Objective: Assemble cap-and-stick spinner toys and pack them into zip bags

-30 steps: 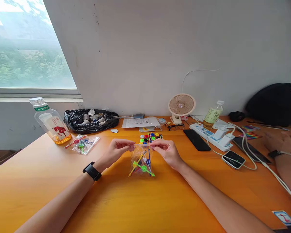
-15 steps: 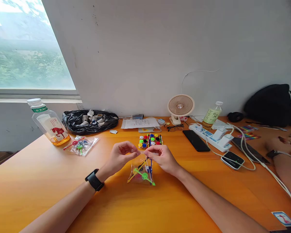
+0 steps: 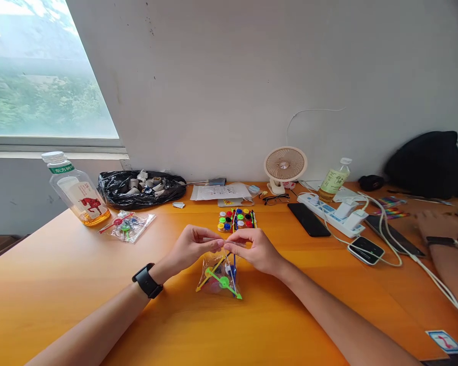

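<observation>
Both hands pinch the top edge of a clear plastic bag [image 3: 214, 279] just above the table. My left hand [image 3: 194, 246], its wrist in a black watch, has thumb and fingers closed on the left part of that edge. From the other side my right hand [image 3: 257, 250] grips the edge close by, the fingertips nearly meeting. Inside the bag are colourful plastic arrow-shaped pieces, among them a green arrow piece [image 3: 224, 282], a yellow one and blue parts. Behind the hands lies a group of coloured round pieces and sticks [image 3: 236, 219].
Left stand a tilted tea bottle [image 3: 80, 195], a second bag of pieces [image 3: 127, 226] and a black plastic bag [image 3: 110, 190]. Papers [image 3: 221, 191] and a fan [image 3: 285, 165] are at the back. A phone [image 3: 309, 220], power strip [image 3: 332, 216] and another person's arm [image 3: 448, 259] are right.
The bag hangs slightly lower and further left. My fingertips have drawn closer together along its top edge. At the right, the other person's hand has shifted and is blurred.
</observation>
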`<action>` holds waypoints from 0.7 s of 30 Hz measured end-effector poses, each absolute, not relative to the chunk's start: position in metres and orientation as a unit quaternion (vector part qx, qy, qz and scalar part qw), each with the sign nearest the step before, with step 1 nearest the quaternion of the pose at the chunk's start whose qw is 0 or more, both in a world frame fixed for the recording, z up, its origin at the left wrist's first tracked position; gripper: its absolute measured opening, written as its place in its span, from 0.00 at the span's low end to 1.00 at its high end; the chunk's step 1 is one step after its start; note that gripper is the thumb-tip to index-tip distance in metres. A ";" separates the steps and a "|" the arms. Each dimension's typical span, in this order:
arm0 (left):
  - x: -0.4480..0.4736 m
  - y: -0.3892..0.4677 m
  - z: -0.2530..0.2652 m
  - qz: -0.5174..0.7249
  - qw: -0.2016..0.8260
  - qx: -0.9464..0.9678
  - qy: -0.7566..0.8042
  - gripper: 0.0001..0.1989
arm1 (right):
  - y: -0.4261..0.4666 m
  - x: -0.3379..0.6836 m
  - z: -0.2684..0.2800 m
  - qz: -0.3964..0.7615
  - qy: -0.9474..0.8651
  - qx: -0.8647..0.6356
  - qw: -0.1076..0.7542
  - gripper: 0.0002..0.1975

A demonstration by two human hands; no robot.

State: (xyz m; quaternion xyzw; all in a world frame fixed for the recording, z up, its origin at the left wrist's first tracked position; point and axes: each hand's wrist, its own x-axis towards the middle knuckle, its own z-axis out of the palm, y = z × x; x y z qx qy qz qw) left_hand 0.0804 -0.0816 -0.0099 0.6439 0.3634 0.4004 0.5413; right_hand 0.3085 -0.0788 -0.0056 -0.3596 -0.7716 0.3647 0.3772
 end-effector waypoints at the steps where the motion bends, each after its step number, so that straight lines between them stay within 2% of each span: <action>1: 0.080 -0.081 -0.010 0.400 0.544 0.642 0.363 0.18 | -0.078 0.309 -0.006 0.378 -0.765 -0.359 0.378 0.17; 8: 0.074 -0.072 -0.008 0.429 0.515 0.643 0.371 0.16 | -0.071 0.313 -0.005 0.435 -0.719 -0.377 0.388 0.20; 21: 0.055 -0.062 0.002 0.410 0.487 0.680 0.363 0.17 | -0.064 0.323 0.001 0.508 -0.670 -0.369 0.396 0.21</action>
